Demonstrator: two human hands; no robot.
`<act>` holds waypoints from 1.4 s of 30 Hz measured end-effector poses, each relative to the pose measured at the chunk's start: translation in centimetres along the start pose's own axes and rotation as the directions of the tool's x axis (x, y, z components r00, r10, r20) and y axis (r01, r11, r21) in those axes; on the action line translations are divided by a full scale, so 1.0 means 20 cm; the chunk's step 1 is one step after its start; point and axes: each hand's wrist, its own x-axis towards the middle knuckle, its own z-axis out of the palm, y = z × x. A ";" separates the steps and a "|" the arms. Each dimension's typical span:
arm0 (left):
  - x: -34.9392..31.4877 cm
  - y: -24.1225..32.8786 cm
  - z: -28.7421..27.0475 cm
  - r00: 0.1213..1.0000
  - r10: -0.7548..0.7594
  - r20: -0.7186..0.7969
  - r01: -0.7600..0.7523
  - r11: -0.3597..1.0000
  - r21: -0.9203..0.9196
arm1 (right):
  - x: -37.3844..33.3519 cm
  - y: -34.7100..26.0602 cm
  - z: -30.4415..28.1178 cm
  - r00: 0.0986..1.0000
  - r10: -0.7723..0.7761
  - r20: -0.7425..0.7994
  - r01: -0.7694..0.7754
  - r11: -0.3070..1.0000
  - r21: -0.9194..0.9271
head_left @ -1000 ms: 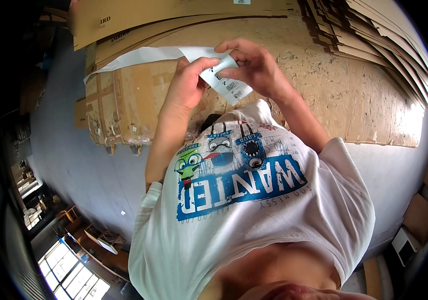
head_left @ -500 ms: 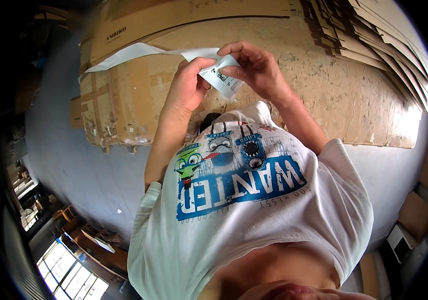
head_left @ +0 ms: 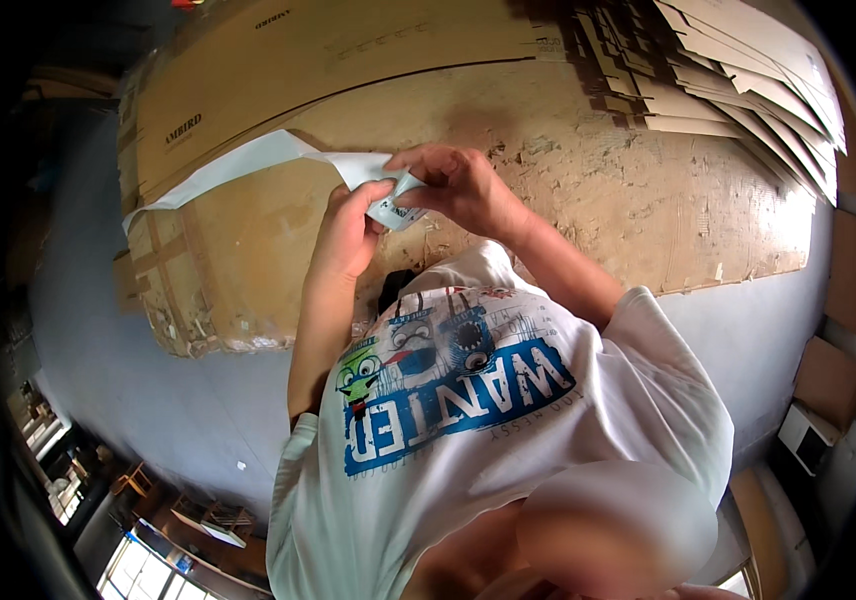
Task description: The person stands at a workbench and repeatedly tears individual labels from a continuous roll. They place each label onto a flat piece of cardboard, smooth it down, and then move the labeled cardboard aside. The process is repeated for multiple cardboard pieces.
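Observation:
A long white strip of printed labels [head_left: 238, 165] runs from the left over the cardboard to my hands. My left hand [head_left: 346, 232] is closed on it near its end, thumb on top. My right hand [head_left: 468, 192] pinches the end from the other side, its fingers close to my left thumb. The printed label [head_left: 394, 213] at the end is bent between the hands, with dark print partly showing. Fingers hide the rest of it. Whether a label is lifting off its backing, I cannot tell.
Below the hands lies a worn, taped cardboard surface [head_left: 588, 215]. A large flat carton [head_left: 278, 75] lies at the far side. Stacked flat cardboard sheets [head_left: 738, 75] stick out at the far right. Grey floor [head_left: 218, 415] surrounds the near edge.
The whole view has shifted, so the cardboard sits further left and lower. My right fingers have come closer to my left thumb, and the label end is now more bent and covered.

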 end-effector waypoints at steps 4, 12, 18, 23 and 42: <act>0.03 0.04 0.04 0.999 -0.040 0.032 0.045 0.986 -0.158 | 0.09 0.02 -0.03 0.990 0.124 0.071 -0.131 0.986 0.102; 0.21 0.05 -0.02 0.990 -0.135 0.030 0.138 0.948 -0.286 | 0.15 0.00 -0.02 0.998 -0.048 -0.028 0.047 0.998 -0.034; 0.20 0.06 0.00 0.991 -0.091 0.097 0.113 0.960 -0.257 | 0.16 0.06 -0.06 0.993 0.109 -0.034 -0.103 0.985 0.138; 0.21 0.05 0.00 0.982 -0.154 0.107 0.178 0.945 -0.275 | 0.16 0.00 -0.06 0.992 0.118 -0.031 -0.109 0.970 0.219; 0.40 -0.16 -0.56 0.943 0.096 -0.319 -0.167 0.965 -0.204 | 0.42 0.19 -0.44 0.838 -0.058 -0.542 0.029 0.998 -0.062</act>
